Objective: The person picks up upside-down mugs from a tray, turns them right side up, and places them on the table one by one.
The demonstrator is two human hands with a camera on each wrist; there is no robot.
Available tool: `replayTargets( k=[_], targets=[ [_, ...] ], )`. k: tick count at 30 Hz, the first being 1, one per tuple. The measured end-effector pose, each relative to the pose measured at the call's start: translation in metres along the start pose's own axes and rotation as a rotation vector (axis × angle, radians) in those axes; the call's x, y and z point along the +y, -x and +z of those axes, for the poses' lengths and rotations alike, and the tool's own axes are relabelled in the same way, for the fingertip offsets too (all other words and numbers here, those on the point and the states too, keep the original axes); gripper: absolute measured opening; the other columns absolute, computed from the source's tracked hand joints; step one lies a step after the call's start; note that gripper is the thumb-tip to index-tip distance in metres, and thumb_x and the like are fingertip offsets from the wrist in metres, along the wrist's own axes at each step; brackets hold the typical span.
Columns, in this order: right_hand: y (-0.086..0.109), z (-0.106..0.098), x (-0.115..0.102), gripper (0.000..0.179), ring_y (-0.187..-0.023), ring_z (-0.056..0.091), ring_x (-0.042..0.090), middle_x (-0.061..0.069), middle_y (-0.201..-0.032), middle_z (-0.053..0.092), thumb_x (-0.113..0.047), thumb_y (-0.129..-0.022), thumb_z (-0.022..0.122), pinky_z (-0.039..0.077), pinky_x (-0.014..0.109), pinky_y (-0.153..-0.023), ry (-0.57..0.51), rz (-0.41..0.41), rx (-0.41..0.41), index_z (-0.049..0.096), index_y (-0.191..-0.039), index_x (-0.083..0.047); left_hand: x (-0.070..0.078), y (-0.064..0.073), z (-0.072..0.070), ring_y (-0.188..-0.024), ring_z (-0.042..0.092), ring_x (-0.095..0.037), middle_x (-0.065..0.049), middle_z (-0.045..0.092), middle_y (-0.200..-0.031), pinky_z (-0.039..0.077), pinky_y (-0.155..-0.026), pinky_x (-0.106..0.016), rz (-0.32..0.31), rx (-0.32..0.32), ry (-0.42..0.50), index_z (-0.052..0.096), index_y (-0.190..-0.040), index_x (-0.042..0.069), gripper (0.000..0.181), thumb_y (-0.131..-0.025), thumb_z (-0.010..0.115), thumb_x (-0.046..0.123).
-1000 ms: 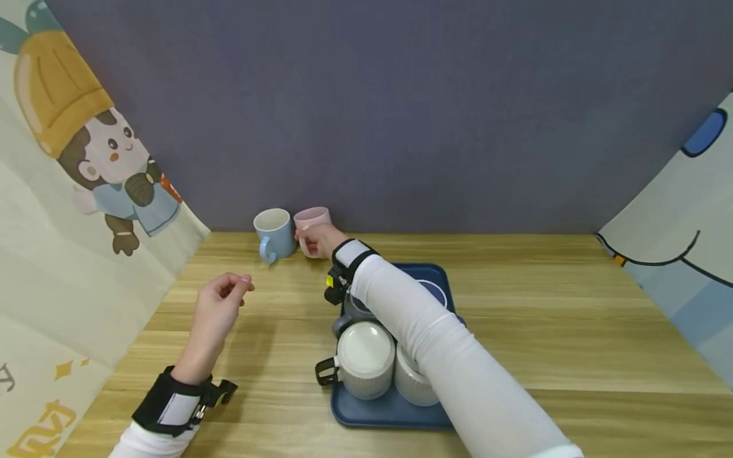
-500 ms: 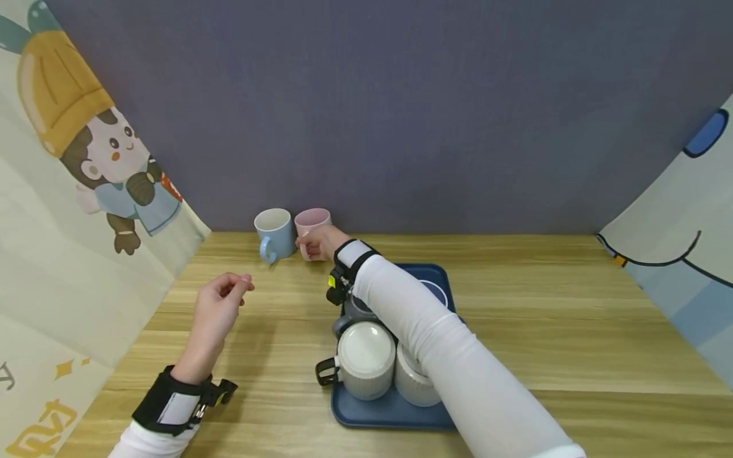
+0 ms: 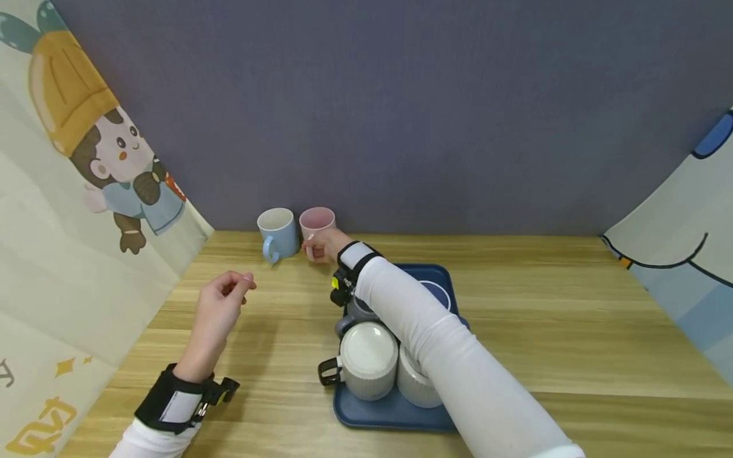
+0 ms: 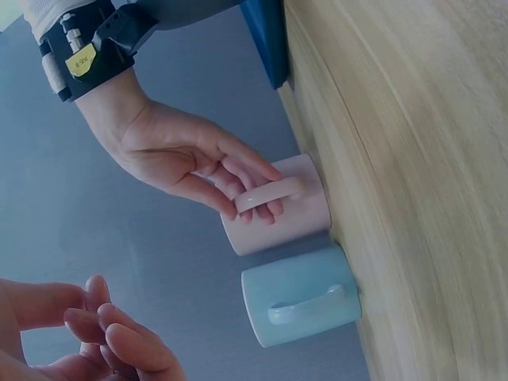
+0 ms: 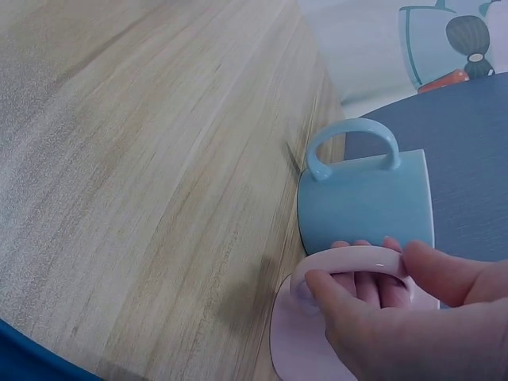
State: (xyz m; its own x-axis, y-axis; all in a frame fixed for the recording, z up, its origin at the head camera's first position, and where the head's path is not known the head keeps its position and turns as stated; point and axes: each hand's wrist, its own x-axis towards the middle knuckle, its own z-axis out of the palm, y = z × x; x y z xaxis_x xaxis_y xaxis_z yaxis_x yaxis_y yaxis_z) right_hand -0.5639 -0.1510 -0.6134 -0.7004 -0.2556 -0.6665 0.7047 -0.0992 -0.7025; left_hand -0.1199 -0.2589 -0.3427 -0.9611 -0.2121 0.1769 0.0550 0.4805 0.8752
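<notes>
In the head view, a pink mug (image 3: pixel 317 219) stands upright at the back of the wooden table, beside a light blue mug (image 3: pixel 280 238). My right hand (image 3: pixel 325 245) grips the pink mug by its handle. The right wrist view shows the fingers passing through the loop of the handle (image 5: pixel 349 258), with the thumb against it. My left hand (image 3: pixel 220 302) hangs over the table's left part, its fingers loosely curled and holding nothing. The left wrist view has this left hand (image 4: pixel 95 337) in front and the blue mug (image 4: pixel 302 295) farther off.
Under my right forearm lies a dark blue tray (image 3: pixel 395 416). It bears a whitish upturned mug (image 3: pixel 368 356) with a black handle, another whitish mug (image 3: pixel 417 385), and a grey one (image 3: pixel 357 310) partly covered by the sleeve. A dark grey panel (image 3: pixel 412 114) closes off the back.
The pink mug has shifted slightly to the right with my right hand, widening the gap to the blue mug. The head view has turned slightly. My left hand keeps its pose.
</notes>
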Motion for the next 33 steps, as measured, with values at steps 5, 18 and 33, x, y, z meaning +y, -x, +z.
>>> replayTargets(
  k=[5, 18, 33],
  targets=[
    [0.086, 0.012, -0.001, 0.008, -0.073, 0.067, 0.021, 0.01, -0.085, 0.072, -0.009, -0.088, 0.066, 0.053, 0.032, -0.061, 0.044, -0.035, 0.056, 0.07, -0.086, -0.003, 0.002, -0.001, 0.002, -0.069, 0.048, -0.011, -0.002, 0.062, -0.089, 0.04, -0.058, -0.023, -0.005, -0.005, 0.005, 0.061, -0.085, 0.005, 0.031, -0.098, 0.051, 0.031],
    [0.209, 0.026, -0.015, 0.01, -0.052, 0.047, 0.011, 0.005, -0.075, 0.057, -0.006, -0.084, 0.068, 0.041, 0.023, -0.048, 0.02, -0.083, 0.07, 0.06, -0.09, -0.004, 0.011, -0.01, 0.019, -0.071, 0.047, -0.011, 0.004, 0.057, -0.089, 0.039, -0.057, -0.023, -0.022, 0.028, -0.007, 0.062, -0.094, 0.0, 0.036, -0.098, 0.05, 0.034],
    [0.458, 0.041, -0.03, 0.064, -0.142, 0.027, 0.023, 0.012, -0.154, 0.025, -0.013, -0.094, 0.054, 0.028, 0.034, -0.113, 0.126, -0.048, -0.107, 0.02, -0.148, -0.001, 0.018, -0.024, 0.038, -0.071, 0.047, -0.009, 0.0, 0.053, -0.079, 0.04, -0.059, -0.021, 0.016, 0.019, 0.075, 0.064, -0.097, -0.003, 0.03, -0.097, 0.054, 0.025]
  ],
)
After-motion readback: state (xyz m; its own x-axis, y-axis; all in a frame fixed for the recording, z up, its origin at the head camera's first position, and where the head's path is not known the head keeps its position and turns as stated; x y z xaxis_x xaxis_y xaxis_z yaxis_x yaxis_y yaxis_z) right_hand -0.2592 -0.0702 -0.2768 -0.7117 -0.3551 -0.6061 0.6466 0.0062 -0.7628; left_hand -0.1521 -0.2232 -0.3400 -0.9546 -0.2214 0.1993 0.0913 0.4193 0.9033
